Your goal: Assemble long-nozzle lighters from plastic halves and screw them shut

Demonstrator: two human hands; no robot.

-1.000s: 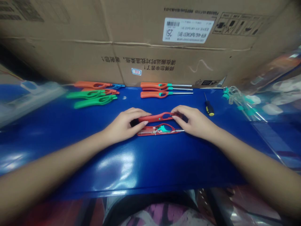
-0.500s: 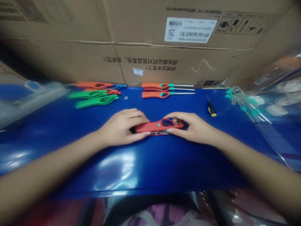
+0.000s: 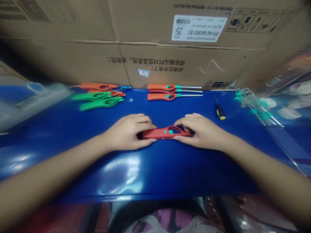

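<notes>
A red lighter casing, the long-handled kind, lies on the blue table between my hands, its two halves nearly together. A teal part shows in its loop-shaped opening. My left hand grips the handle end, thumb on the near side and fingers on the far side. At the loop end, my right hand pinches the casing the same way; its fingers partly hide the tip. Behind them lie orange lighters with metal tubes, and a screwdriver with a black and yellow handle is beyond my right hand.
Green casing halves and orange ones lie at the back left, near small white bits. A cardboard sheet stands along the back. Teal parts with tubes are at the right, a translucent container at the left.
The upper red half has come down onto the lower one, so the inner parts seen along the near side are now mostly covered. My hands keep hold of the two ends.
</notes>
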